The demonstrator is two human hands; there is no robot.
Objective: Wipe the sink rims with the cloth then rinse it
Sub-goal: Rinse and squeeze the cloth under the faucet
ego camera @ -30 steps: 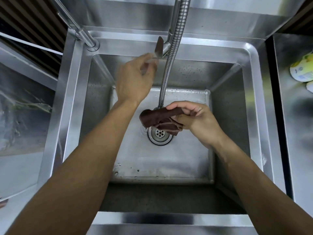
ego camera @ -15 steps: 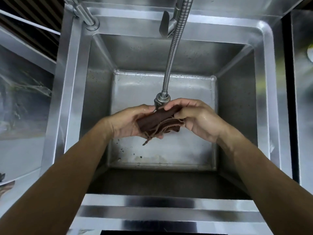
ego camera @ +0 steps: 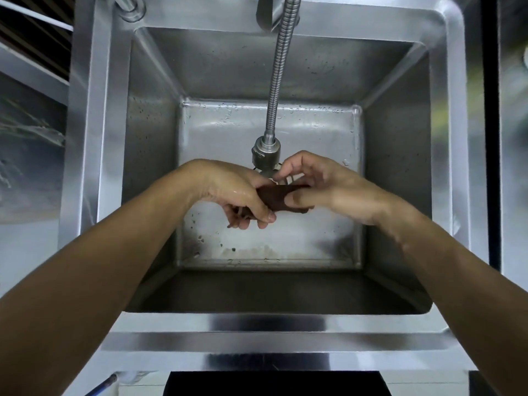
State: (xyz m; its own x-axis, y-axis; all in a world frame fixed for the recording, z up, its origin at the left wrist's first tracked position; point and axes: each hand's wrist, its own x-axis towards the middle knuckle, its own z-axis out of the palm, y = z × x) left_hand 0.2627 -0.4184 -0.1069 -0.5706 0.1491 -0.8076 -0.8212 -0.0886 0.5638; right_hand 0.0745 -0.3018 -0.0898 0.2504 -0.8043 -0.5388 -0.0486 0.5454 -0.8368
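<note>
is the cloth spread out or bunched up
Bunched up: the cloth is a small dark wad gripped between the left hand and right hand, just under the faucet head.

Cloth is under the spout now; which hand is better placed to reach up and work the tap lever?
Probably the right hand: it only pinches the cloth with loose fingertips, while the left hand grips it fully.

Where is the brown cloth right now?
In the head view, the cloth is mid-picture over the sink, just below the faucet nozzle, held between the left hand and right hand.
</note>
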